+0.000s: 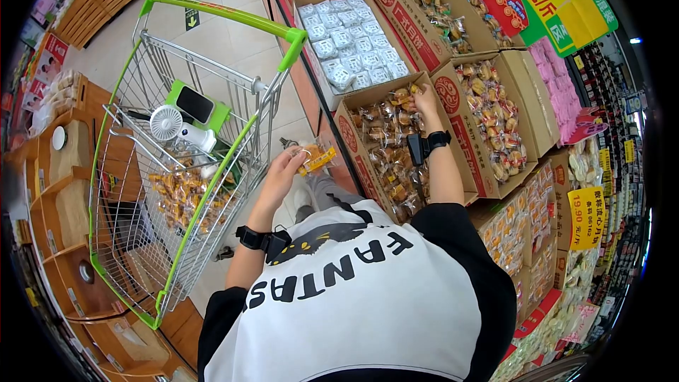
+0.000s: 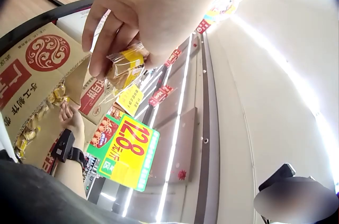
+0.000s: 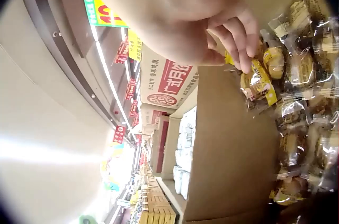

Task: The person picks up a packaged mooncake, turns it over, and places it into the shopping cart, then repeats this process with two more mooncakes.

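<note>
The left hand (image 1: 284, 170) pinches a yellow-printed clear packet (image 1: 318, 159) beside the open cardboard box; the left wrist view has this packet (image 2: 127, 68) between thumb and fingers of the left hand (image 2: 151, 12). Inside the far corner of the box (image 1: 362, 170), the right hand (image 1: 424, 101) is at yellow packets (image 1: 404, 95). In the right wrist view, fingertips of the right hand (image 3: 185, 23) touch a yellow packet (image 3: 258, 84) by the cardboard wall; whether they grip it is unclear. Many brown wrapped packets (image 3: 301, 70) lie beside it.
Left of the person stands a green-edged shopping cart (image 1: 244, 145) holding a bag of yellow packets (image 1: 180, 194), a small white fan (image 1: 167, 123) and a phone (image 1: 195, 105). Boxes of white packets (image 1: 346, 39) and other wrapped goods (image 1: 495, 117) adjoin the box.
</note>
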A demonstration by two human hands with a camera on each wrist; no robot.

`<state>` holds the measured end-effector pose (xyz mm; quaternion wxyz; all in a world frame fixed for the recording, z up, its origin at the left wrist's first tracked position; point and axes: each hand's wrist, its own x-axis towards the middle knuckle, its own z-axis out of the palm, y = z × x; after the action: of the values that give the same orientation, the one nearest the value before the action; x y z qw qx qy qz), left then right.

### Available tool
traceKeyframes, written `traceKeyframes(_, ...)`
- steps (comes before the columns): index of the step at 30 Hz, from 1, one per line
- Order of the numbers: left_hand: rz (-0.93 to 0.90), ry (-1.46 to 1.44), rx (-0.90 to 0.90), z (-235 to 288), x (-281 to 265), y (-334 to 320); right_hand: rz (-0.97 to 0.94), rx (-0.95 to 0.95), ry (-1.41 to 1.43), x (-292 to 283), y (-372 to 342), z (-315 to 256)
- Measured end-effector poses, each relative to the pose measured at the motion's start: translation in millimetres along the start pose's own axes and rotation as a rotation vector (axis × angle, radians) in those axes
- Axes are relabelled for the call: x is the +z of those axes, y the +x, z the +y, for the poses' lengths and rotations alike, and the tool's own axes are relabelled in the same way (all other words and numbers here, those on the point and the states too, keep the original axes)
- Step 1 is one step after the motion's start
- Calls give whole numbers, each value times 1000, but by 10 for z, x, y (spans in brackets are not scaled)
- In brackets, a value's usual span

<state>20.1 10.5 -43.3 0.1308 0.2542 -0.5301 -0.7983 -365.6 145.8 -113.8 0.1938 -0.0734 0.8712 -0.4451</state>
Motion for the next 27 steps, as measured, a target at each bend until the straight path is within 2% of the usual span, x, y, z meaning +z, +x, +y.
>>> traceKeyframes(2, -26, 5, -7, 4, -5, -5, 57, -3, -99, -23, 24, 21)
traceKeyframes(4, -3, 49, 22, -36, 4, 7, 45, -35, -379, -53, 39, 46)
traceKeyframes(5, 20, 93, 50, -51, 9, 11, 46, -37, -378, -35, 59, 75)
traceKeyframes(7, 22, 90, 51, -54, 6, 6, 270, -147, -644, 25, 73, 119)
traceKeyframes(10, 29, 79, 48, -37, 22, -8, 373, -179, -715, 51, 54, 122)
traceKeyframes(11, 35, 71, 44, -26, 26, -15, 373, -179, -714, 27, -32, 28)
traceKeyframes(13, 29, 68, 40, -4, 27, -29, 256, -157, -762, -34, -173, -145)
traceKeyframes(17, 68, 17, -11, -77, -19, -20, 271, -178, -779, -80, -190, -186)
traceKeyframes(22, 15, 25, 3, 21, 53, -44, 298, -223, -774, -121, -248, -226)
traceKeyframes(27, 40, 88, 8, 4, 43, -30, 308, -255, -641, -328, -508, -659)
